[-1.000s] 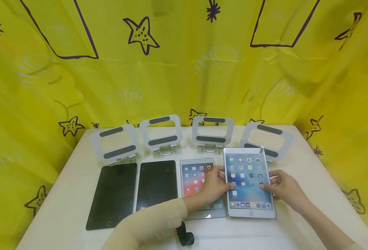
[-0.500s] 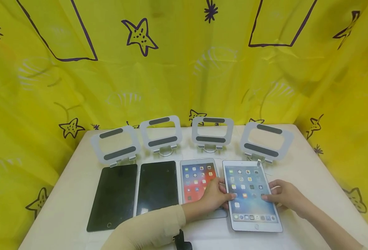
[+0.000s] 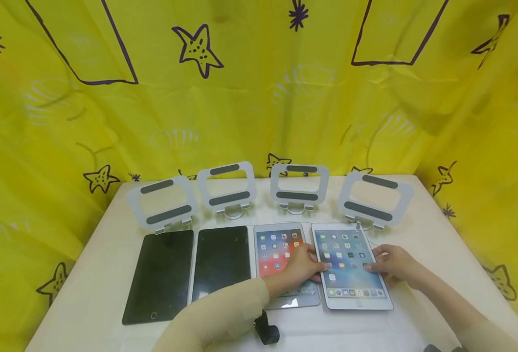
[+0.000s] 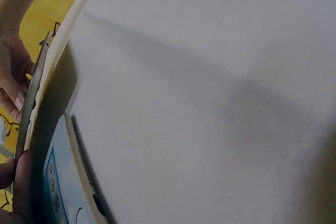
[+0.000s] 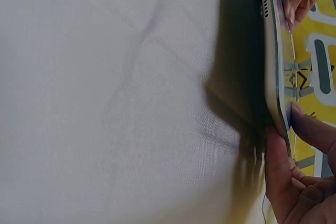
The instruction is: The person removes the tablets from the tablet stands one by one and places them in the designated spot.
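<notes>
A white-framed tablet [image 3: 351, 269] with a lit blue home screen is held between both hands at the right end of a row of tablets. My left hand [image 3: 302, 266] pinches its left edge, thumb on the glass and fingers beneath. On the opposite edge my right hand [image 3: 395, 266] grips in the same way. In the right wrist view the tablet's edge [image 5: 273, 51] is raised above the white cloth, casting a shadow. Under my left wrist lies another white tablet [image 3: 267, 244] with a red and blue screen, partly hidden by the forearm.
Two dark-screened tablets, one far left [image 3: 159, 278] and one beside it [image 3: 221, 259], lie on the white tabletop [image 3: 87, 293]. Several grey tablet stands with dark pads, such as the right one [image 3: 375, 199], line the back. Behind them hangs a yellow patterned curtain [image 3: 241, 112].
Both hands have lowered the held tablet and drawn it nearer, then shifted it slightly back and left. The stands and other tablets stay where they were.
</notes>
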The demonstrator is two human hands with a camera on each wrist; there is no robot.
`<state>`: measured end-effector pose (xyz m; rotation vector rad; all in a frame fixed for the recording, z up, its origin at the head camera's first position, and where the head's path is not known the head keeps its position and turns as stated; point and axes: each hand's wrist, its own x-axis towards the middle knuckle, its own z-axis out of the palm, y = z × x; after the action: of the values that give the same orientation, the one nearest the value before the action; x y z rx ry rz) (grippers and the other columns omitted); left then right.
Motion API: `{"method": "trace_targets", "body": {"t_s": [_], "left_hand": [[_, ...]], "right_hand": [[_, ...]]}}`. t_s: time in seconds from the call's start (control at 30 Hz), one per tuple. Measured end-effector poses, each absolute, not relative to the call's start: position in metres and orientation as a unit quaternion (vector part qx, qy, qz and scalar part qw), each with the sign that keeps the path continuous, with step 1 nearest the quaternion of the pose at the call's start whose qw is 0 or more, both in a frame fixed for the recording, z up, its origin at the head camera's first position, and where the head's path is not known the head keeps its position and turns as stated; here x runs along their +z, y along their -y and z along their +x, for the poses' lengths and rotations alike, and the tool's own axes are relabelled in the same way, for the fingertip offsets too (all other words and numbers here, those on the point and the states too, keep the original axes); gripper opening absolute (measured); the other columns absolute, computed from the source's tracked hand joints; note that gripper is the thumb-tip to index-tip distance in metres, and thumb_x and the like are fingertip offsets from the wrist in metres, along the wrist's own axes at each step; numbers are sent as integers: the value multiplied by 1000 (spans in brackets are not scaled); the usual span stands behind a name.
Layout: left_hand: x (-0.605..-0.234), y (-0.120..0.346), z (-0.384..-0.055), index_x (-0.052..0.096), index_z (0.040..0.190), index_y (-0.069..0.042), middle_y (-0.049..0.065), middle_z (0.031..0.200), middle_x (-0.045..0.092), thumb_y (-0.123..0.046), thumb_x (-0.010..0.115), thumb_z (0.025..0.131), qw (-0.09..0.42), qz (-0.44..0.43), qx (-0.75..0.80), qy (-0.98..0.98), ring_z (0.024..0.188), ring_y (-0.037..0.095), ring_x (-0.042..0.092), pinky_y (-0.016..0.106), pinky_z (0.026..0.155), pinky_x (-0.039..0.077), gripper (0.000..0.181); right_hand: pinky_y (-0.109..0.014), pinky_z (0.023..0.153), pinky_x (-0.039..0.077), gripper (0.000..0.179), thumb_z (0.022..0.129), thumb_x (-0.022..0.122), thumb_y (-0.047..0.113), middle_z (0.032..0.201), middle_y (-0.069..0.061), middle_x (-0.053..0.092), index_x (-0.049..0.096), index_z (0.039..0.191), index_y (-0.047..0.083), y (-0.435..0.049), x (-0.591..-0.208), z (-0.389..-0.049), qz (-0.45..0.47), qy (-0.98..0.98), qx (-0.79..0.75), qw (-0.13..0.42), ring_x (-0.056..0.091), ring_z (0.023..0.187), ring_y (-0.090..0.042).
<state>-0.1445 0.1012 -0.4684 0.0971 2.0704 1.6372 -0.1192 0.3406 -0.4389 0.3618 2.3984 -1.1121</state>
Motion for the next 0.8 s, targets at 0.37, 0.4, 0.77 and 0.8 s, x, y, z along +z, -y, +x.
{"method": "trace_targets", "body": {"t_s": [0.37,0.4,0.77,0.8], "left_hand": [[-464,-108,-164,52,83,-3,4,61,57,-6,79,75,253,83,504,-822,42,16,60,21,42,48,28],[-463,-108,-164,51,82,-3,5,61,56,-6,79,74,254,84,498,-825,40,15,58,21,40,47,29],[-463,-97,-170,52,107,5,5,62,58,-14,83,69,191,136,418,-878,45,11,53,21,51,47,52],[-463,-94,-171,53,110,5,6,65,59,-16,84,69,188,136,419,-878,49,11,55,22,55,49,56]], "right_hand": [[-28,55,51,66,76,79,22,88,-15,60,43,120,-13,-340,-442,-125,155,-874,-395,239,58,60,-16],[-29,55,51,65,76,79,22,88,-16,60,44,119,-13,-339,-441,-125,153,-874,-395,237,59,60,-16],[-30,56,51,56,78,76,27,90,-20,62,49,109,-12,-335,-442,-122,126,-910,-348,190,56,65,-17],[-30,57,51,56,80,75,29,92,-22,61,50,109,-11,-335,-442,-121,122,-914,-341,184,56,67,-19]]}}
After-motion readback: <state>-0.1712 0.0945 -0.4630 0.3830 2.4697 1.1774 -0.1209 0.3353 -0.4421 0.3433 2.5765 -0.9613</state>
